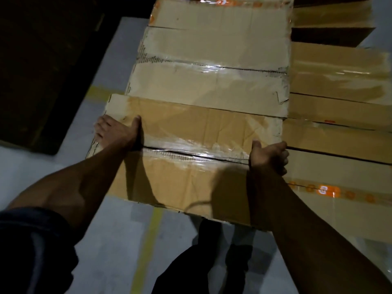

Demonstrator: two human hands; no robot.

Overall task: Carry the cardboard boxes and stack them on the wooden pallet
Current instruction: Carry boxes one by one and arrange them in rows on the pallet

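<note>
Nearest the camera, the person's dark trouser legs stand on a pale grey floor crossed by a yellow painted line, and a dark rolled sleeve covers the left upper arm. Both bare forearms reach forward to the closest cardboard box, a flat brown carton whose top flaps are sealed along the centre seam with glossy clear tape. The left hand clasps the box's left edge — thumb laid on the top face, the other fingers wrapped over the side and partly out of sight. The right hand takes the right edge in the same way, thumb up on top near the taped seam, fingers curled down over the side. The box's near edge juts out over the floor above the person's legs; what its underside rests on cannot be seen. Just beyond it, touching or nearly so, lies a second taped box with a paler top, and farther still a third box carrying orange printed tape. To the right, more boxes lie side by side at a lower level, one with an orange-marked tape strip — their tops catch the light. At far left a large dark shape sits on the floor, too dim to identify.
</note>
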